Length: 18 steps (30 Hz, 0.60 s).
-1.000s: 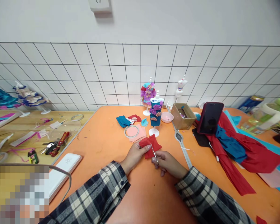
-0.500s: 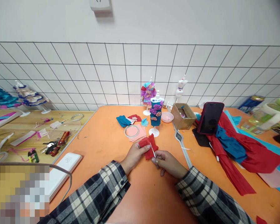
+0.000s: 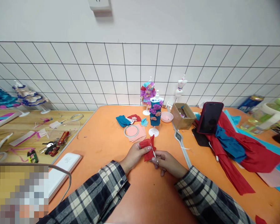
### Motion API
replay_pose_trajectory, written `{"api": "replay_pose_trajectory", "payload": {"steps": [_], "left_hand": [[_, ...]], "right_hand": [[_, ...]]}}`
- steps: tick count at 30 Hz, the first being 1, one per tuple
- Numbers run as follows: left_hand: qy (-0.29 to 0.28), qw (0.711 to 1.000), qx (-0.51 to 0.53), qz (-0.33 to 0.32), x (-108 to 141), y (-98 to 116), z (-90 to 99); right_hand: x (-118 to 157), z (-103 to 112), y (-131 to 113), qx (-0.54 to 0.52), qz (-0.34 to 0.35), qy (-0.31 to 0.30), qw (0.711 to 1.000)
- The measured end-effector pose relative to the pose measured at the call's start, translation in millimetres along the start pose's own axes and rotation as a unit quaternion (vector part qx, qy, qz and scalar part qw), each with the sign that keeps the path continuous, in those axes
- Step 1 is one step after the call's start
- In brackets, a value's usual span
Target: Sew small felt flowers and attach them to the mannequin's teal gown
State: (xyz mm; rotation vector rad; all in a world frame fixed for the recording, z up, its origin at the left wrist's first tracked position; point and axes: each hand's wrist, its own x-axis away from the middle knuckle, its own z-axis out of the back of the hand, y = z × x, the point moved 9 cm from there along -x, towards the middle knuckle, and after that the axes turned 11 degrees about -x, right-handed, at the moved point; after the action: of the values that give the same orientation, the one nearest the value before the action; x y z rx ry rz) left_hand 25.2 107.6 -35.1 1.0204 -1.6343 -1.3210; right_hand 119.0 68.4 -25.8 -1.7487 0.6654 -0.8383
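Note:
A small piece of red fabric [image 3: 147, 143] is pinched between the thumb and fingers of my left hand [image 3: 135, 153]. My right hand [image 3: 165, 161] grips a small pair of scissors [image 3: 153, 150], their slim metal blades lying against the cloth. The fingers partly hide the scissor handles. Beyond my hands stands a mini dress form [image 3: 155, 115] in a blue dress with purple and pink flowers. Pink paper or cloth squares [image 3: 140, 134] lie to its left under a silver ring [image 3: 131, 131]. Folded blue fabric [image 3: 123, 121] sits behind them.
An open cardboard box [image 3: 183, 115] and a pink bowl [image 3: 167, 117] stand at the back. On the right, a phone [image 3: 210, 118] leans upright beside heaped red cloth [image 3: 259, 157] and a clear jug [image 3: 261, 119]. A white power bank [image 3: 64, 174] lies left, near keys [image 3: 50, 147].
The red fabric has changed shape under the scissors; its upper right part now looks narrower. Both hands stay in nearly the same place.

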Motion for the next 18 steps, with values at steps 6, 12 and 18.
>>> {"api": "replay_pose_trajectory", "payload": {"steps": [6, 12, 18], "left_hand": [[0.016, 1.000, -0.012, -0.017, 0.5, 3.3, 2.9], [0.007, 1.000, -0.018, -0.015, 0.7, 2.3, 1.8], [0.011, 1.000, -0.020, -0.016, 0.4, 3.0, 2.2]], "right_hand": [[-0.8, 0.6, 1.4, 0.003, -0.004, 0.003, 1.000], [-1.3, 0.0, 2.0, -0.001, -0.003, -0.001, 1.000], [-1.1, -0.5, 1.2, -0.007, -0.003, 0.001, 1.000]]}}
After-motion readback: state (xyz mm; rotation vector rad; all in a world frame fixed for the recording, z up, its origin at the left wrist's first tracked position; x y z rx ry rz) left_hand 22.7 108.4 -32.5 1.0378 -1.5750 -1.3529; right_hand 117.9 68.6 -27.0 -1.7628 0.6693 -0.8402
